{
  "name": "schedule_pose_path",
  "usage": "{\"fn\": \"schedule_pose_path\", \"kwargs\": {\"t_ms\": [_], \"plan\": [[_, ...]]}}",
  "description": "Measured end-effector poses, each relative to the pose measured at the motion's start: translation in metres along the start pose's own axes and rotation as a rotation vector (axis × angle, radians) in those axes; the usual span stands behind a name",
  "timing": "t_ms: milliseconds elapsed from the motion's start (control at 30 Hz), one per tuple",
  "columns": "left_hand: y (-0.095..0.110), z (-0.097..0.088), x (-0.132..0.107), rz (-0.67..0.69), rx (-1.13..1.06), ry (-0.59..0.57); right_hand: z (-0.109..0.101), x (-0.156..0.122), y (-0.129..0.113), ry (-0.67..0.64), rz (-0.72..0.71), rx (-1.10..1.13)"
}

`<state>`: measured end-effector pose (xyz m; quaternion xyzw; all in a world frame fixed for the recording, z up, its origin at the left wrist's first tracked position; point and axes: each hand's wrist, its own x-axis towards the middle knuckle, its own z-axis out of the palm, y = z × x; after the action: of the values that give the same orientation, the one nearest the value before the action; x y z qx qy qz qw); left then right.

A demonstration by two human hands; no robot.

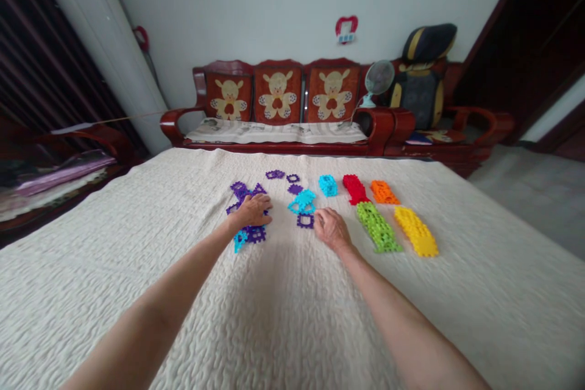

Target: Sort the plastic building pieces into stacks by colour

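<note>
My left hand (pixel 254 209) lies palm down over a loose heap of purple interlocking plastic tiles (pixel 239 190), its fingers stretched out and a little apart. A cyan tile (pixel 239 240) sticks out at the heap's near side. My right hand (pixel 331 226) rests on the cover with its fingers curled; whatever they may hold is hidden. Close by its fingertips are a purple square frame tile (pixel 305 220) and a few overlapping cyan tiles (pixel 303 200). More purple tiles (pixel 275 175) lie farther back between the hands.
Right of my right hand lie tile groups by colour: cyan (pixel 328 185), red (pixel 354 189), orange (pixel 384 192), green (pixel 377 227) and yellow (pixel 415 230). A quilted cream cover (pixel 283 317) spreads beneath everything. Beyond its far edge stands a wooden sofa (pixel 379 125) with a fan (pixel 380 78).
</note>
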<state>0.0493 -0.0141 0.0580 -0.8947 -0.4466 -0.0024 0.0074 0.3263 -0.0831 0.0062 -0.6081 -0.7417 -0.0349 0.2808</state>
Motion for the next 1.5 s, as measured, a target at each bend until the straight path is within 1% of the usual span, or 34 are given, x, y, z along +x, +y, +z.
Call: {"fn": "schedule_pose_path", "kwargs": {"t_ms": [67,133,200,300,367,433,500,533,633,767,900,1000,1100,1167,1233,1300,1333,1433,1500], "plan": [[-0.002,-0.003,-0.011,-0.03,0.021,0.046,0.003,-0.007,-0.011,-0.002,-0.076,0.044],[0.001,0.0,-0.017,-0.063,-0.001,0.148,0.007,-0.014,-0.027,0.003,-0.12,0.064],[0.011,0.009,-0.018,-0.075,-0.079,0.261,0.013,-0.018,-0.047,-0.003,-0.164,0.082],[0.033,0.028,-0.007,-0.052,-0.258,0.385,0.02,-0.015,-0.071,-0.04,-0.23,0.14],[0.048,0.039,0.004,-0.106,-0.36,0.465,0.021,-0.006,-0.075,-0.017,-0.199,0.158],[0.062,0.046,0.016,-0.18,-0.421,0.505,0.02,0.007,-0.07,0.044,-0.105,0.15],[0.072,0.049,0.025,-0.23,-0.441,0.49,0.016,0.021,-0.06,0.084,0.011,0.112],[0.076,0.05,0.029,-0.248,-0.436,0.47,0.015,0.029,-0.054,0.08,0.066,0.084],[0.083,0.051,0.036,-0.297,-0.382,0.41,0.011,0.048,-0.042,-0.002,0.181,-0.007],[0.085,0.052,0.038,-0.337,-0.287,0.378,0.012,0.064,-0.037,-0.116,0.227,-0.102],[0.085,0.048,0.039,-0.38,-0.219,0.323,0.017,0.07,-0.031,-0.138,0.183,-0.121],[0.085,0.044,0.043,-0.411,-0.191,0.279,0.016,0.068,-0.019,-0.093,0.118,-0.046],[0.084,0.041,0.048,-0.435,-0.177,0.246,0.009,0.056,0.002,-0.025,0.06,0.026],[0.082,0.04,0.051,-0.438,-0.173,0.234,0.003,0.045,0.016,-0.011,0.061,0.041],[0.079,0.041,0.054,-0.437,-0.18,0.239,-0.002,0.033,0.025,-0.027,0.084,0.042],[0.076,0.043,0.056,-0.445,-0.2,0.261,-0.004,0.024,0.027,-0.038,0.151,0.021],[0.074,0.044,0.056,-0.453,-0.214,0.273,-0.005,0.022,0.024,-0.036,0.207,-0.003],[0.07,0.048,0.057,-0.474,-0.258,0.305,-0.004,0.018,0.01,-0.045,0.39,-0.12],[0.067,0.049,0.058,-0.485,-0.285,0.318,-0.003,0.017,0.0,-0.065,0.446,-0.183]]}}
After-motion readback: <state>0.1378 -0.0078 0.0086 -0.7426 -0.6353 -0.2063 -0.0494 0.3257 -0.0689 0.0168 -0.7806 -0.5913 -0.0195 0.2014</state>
